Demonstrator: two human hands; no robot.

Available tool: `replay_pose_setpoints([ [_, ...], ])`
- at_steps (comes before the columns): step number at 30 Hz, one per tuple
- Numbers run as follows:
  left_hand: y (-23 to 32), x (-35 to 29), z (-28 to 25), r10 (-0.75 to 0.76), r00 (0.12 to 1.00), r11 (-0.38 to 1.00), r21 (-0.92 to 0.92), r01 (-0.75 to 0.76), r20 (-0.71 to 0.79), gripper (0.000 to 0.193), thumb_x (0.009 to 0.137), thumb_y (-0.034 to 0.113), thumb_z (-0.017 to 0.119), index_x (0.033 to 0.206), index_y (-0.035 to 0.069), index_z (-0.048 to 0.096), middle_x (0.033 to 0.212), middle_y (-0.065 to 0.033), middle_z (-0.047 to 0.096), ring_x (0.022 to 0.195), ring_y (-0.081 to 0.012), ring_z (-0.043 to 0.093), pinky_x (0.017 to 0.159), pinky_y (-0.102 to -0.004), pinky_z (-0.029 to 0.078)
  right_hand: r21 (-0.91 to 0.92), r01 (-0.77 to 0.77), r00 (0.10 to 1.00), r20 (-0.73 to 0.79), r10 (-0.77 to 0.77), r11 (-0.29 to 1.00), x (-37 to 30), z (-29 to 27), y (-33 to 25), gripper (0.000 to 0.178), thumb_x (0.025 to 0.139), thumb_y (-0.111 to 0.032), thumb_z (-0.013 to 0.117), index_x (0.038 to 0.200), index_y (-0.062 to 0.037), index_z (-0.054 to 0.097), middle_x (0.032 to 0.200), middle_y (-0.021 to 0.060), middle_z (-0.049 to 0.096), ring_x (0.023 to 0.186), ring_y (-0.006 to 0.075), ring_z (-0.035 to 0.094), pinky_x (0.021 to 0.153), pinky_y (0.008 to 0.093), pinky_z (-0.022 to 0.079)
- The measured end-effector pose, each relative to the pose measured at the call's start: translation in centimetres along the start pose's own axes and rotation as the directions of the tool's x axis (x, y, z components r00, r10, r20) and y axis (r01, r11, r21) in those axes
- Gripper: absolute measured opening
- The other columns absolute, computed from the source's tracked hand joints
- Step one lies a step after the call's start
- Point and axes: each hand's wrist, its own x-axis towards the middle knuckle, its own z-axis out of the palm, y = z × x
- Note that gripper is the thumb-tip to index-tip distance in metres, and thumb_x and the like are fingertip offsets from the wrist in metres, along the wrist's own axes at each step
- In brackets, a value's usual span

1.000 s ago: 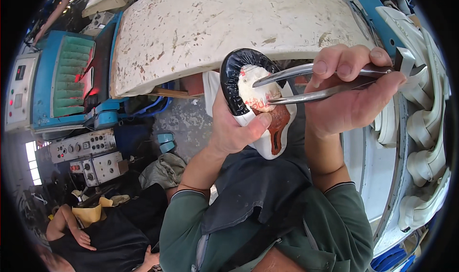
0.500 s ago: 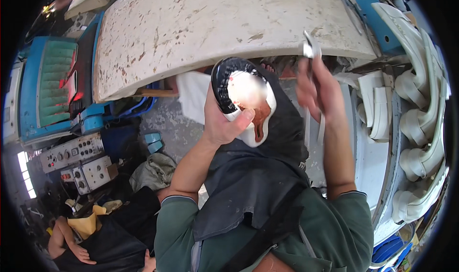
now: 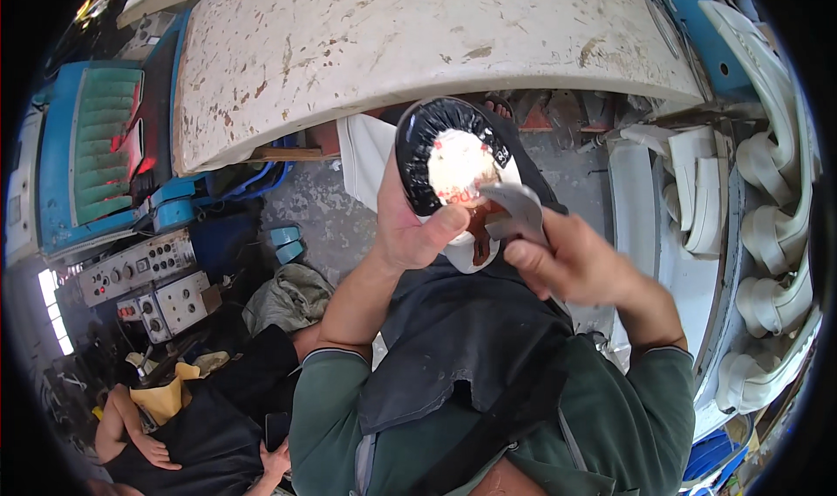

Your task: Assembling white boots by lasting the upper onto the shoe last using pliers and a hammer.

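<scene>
My left hand is wrapped round a shoe upper on a last, with the underside turned up and the thumb on it. Black material is gathered in pleats round one end over a whitish insole, and a brown piece shows towards the end nearest me. In my right hand is a pair of metal lasting pincers, gripped by the handles. The pincers' curved head lies over the brown and whitish part of the underside; whether it touches cannot be made out.
Ahead stands a worn whitish bench. White curved shapes hang in a row at right. A machine with a green panel and control boxes are at left. A co-worker in a black apron is close by at lower left.
My right hand has come down and left with the pincers, from beyond the shoe onto its underside. The left hand still holds the shoe, shifted slightly right.
</scene>
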Motion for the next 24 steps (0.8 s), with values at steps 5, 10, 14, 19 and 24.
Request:
replay_pose_setpoints([
  [5, -0.7, -0.1, 0.1, -0.028, 0.999, 0.999, 0.031, 0.029, -0.036, 0.075, 0.083, 0.027, 0.07, 0.137, -0.007, 0.031, 0.127, -0.0169, 0.051, 0.116, -0.022, 0.053, 0.099, -0.035, 0.042, -0.064, 0.139, 0.855, -0.496, -0.152, 0.988, 0.9, 0.4, 4.2, 0.028, 0.092, -0.023, 0.062, 0.104, 0.0015, 0.056, 0.067, 0.0112, 0.062, 0.057, 0.0196, 0.06, 0.053, 0.0337, 0.047],
  [10, -0.6, -0.8, 0.2, -0.043, 0.997, 0.999, -0.036, 0.041, -0.068, 0.074, 0.087, 0.041, 0.063, 0.134, -0.008, 0.035, 0.12, -0.0171, 0.055, 0.109, -0.0219, 0.057, 0.095, -0.0341, 0.045, -0.362, -0.17, 0.93, -0.368, 0.028, 0.916, 2.2, -4.8, 3.4, 0.023, 0.095, -0.023, 0.056, 0.099, -0.0004, 0.056, 0.067, 0.0039, 0.059, 0.056, 0.0131, 0.057, 0.049, 0.0297, 0.046],
  [14, 0.1, -1.5, 0.9, -0.041, 0.996, 0.999, -0.011, 0.041, -0.077, 0.064, 0.09, 0.038, 0.055, 0.131, -0.008, 0.038, 0.116, -0.0168, 0.058, 0.105, -0.0212, 0.059, 0.092, -0.0332, 0.046, -0.726, -0.315, 0.807, -0.544, -0.23, 0.612, 8.6, -14.2, -1.4, 0.041, 0.095, -0.038, 0.051, 0.106, 0.0009, 0.056, 0.08, 0.0211, 0.065, 0.078, 0.0362, 0.065, 0.07, 0.0453, 0.049],
  [19, 2.4, -2.1, 1.3, -0.139, 0.986, 0.99, -0.017, 0.138, -0.095, 0.056, 0.09, 0.031, 0.051, 0.129, -0.008, 0.041, 0.113, -0.0169, 0.06, 0.102, -0.0208, 0.06, 0.09, -0.0326, 0.047, -0.913, -0.265, 0.569, -0.407, -0.714, 0.31, 10.6, -16.4, 0.2, 0.045, 0.093, -0.039, 0.053, 0.113, 0.0006, 0.057, 0.097, 0.0217, 0.066, 0.091, 0.0386, 0.064, 0.078, 0.0443, 0.05],
  [24, 3.9, -1.4, 2.4, -0.104, 0.978, 0.987, 0.1, 0.124, -0.183, 0.047, 0.091, 0.024, 0.048, 0.125, -0.008, 0.045, 0.112, -0.0155, 0.061, 0.101, -0.0194, 0.06, 0.09, -0.032, 0.046, -0.229, 0.069, 0.966, -0.228, -0.122, 0.971, 3.6, -4.9, 5.9, 0.051, 0.089, -0.026, 0.067, 0.132, -0.0051, 0.048, 0.103, 0.011, 0.065, 0.096, 0.0206, 0.063, 0.085, 0.0349, 0.05],
])
